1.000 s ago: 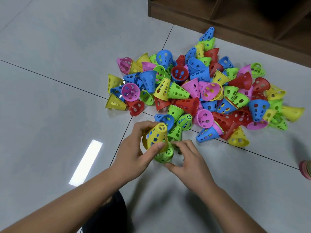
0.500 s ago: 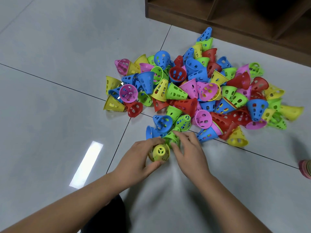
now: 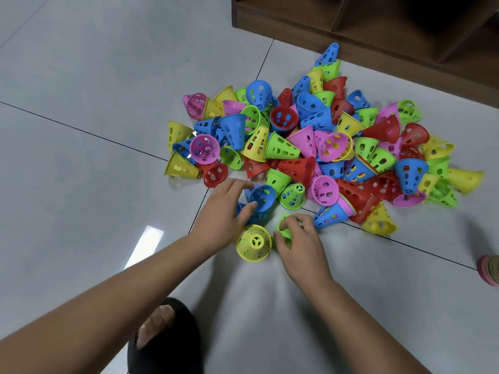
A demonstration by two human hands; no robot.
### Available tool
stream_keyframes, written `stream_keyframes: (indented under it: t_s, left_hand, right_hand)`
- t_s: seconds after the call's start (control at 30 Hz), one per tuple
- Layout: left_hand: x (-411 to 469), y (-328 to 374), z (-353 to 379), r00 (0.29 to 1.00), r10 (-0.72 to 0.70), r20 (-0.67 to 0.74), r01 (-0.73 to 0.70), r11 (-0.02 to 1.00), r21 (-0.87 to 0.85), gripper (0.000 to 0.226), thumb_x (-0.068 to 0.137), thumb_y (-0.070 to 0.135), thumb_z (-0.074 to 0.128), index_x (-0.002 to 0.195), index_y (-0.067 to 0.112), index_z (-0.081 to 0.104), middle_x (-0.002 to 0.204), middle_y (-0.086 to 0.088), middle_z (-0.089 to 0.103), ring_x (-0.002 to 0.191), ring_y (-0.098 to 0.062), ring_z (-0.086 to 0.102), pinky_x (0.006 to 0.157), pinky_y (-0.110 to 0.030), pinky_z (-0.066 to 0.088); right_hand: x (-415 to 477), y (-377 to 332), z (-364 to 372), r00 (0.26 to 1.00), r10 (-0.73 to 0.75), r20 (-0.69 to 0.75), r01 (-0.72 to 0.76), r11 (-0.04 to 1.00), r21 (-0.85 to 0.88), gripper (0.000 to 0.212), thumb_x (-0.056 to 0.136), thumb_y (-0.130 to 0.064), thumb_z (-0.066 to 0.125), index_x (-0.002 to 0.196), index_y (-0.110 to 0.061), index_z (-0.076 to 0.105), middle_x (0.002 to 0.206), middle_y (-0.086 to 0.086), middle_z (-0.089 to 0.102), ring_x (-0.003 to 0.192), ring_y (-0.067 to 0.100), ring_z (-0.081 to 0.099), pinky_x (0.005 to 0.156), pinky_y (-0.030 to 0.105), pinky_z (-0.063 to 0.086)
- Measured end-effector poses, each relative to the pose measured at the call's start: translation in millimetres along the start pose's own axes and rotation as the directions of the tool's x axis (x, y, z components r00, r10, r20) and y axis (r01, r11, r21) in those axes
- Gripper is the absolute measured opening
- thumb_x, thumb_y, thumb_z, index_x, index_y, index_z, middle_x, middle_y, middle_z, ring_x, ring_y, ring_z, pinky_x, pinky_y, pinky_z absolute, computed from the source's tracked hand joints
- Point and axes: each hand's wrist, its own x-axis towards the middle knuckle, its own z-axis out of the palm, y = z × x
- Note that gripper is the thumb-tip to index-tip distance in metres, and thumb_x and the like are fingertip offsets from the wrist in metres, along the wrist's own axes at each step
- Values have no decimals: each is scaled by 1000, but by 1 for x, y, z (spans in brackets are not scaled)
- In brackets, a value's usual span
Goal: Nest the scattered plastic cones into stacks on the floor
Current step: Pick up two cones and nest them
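A foot in a black slipper sits nearest, below the left forearm. A yellow cone stands on the floor, wide end down, between the 2 hands and just beside the right thumb. The right hand curls its fingers round a green cone. The left hand pinches a blue cone between thumb and fingers. Beyond both hands lies the pile of cones, and past it a wooden shelf.
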Motion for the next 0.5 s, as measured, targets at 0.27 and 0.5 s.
stream_keyframes:
  t_s: [0.27,0.5]
  left_hand:
    - [-12,-30,4,984,-133,115,127,990,60,56,90,54,78,134,25,58,127,4,63,116,-19,61,97,-41,55]
    - [-32,-54,-20,963,-200,179,180,976,124,69,72,58,71,131,25,63,125,7,57,108,-16,60,91,-33,55]
  right_hand:
    - [-4,6,-7,943,270,193,-273,962,-14,89,76,-40,81,152,-30,36,142,4,51,125,29,56,95,40,50]
    - [-6,17,-11,903,346,254,-362,932,19,82,77,-32,80,150,-26,43,143,2,50,123,22,57,92,32,44]
